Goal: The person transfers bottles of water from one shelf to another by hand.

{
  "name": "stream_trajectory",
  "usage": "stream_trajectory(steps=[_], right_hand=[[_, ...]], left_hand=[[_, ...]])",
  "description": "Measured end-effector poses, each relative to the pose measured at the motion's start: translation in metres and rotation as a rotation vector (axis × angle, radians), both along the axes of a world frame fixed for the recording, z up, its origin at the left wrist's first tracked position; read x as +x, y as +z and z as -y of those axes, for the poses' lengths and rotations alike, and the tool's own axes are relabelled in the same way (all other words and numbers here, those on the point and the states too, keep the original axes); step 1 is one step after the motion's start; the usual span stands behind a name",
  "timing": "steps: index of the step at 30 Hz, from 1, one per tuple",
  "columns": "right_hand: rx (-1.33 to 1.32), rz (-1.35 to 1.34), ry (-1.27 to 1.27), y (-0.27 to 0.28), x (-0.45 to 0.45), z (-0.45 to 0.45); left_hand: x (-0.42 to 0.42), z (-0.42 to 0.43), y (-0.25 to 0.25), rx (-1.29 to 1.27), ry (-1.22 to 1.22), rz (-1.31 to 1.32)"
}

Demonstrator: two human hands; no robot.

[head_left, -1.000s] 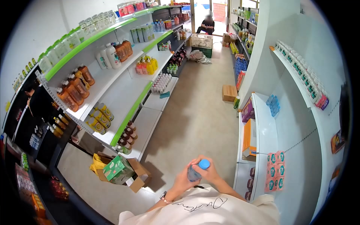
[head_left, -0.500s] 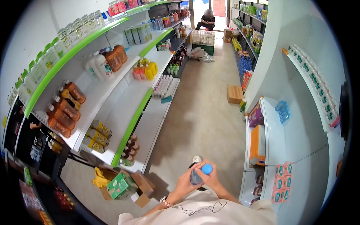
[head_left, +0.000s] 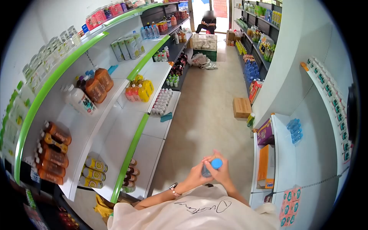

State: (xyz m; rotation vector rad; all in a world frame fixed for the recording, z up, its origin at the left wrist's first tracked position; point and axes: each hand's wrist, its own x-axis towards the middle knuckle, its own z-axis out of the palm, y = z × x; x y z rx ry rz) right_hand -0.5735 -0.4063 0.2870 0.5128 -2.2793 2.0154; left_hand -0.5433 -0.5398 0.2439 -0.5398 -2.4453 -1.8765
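A clear bottle with a blue cap (head_left: 216,163) is held in front of my body, its cap facing up toward me. My left hand (head_left: 197,175) is wrapped round its left side, and a watch and a bracelet show on that wrist. From the other side my right hand (head_left: 222,174) grips the same bottle, with the fingers of both hands meeting beyond it. Most of the bottle's body is hidden by my palms and fingers.
White shelves with green edges (head_left: 135,157) line my left, holding brown bottles (head_left: 53,155) and yellow cans (head_left: 94,174). To my right are shelves with pink packs (head_left: 290,207). A cardboard box (head_left: 242,107) stands on the aisle floor. A person (head_left: 207,23) sits at the far end.
My view has moved forward along the aisle, so the left shelves appear nearer. Both hands still hold the bottle, which now appears slightly farther right, with less of its body showing.
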Motion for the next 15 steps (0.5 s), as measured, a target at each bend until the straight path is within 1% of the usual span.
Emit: stream_trajectory(steps=[2,3,6,10,12,13,15], right_hand=[[0.038,-0.020,0.015,0.015,-0.036,0.006],[0.073,-0.044,0.036,0.020,-0.053,0.011],[0.038,-0.024,0.036,0.009,-0.102,0.032],[0.094,-0.046,0.011,-0.007,-0.178,0.049],[0.055,0.020,0.021,-0.013,-0.213,0.061],[0.052,0.018,0.019,-0.015,-0.236,0.071],[-0.063,0.146,-0.018,-0.017,-0.284,0.092]], left_hand=[[-0.034,0.001,-0.002,0.022,0.074,0.053],[-0.048,0.007,-0.004,0.024,0.069,0.057],[-0.097,0.035,-0.011,-0.057,0.054,0.033],[-0.173,0.050,-0.033,-0.022,0.042,0.047],[-0.206,0.061,-0.040,-0.005,0.009,0.129],[-0.230,0.070,-0.043,-0.007,0.007,0.126],[-0.281,0.089,-0.045,-0.021,0.027,0.029]])
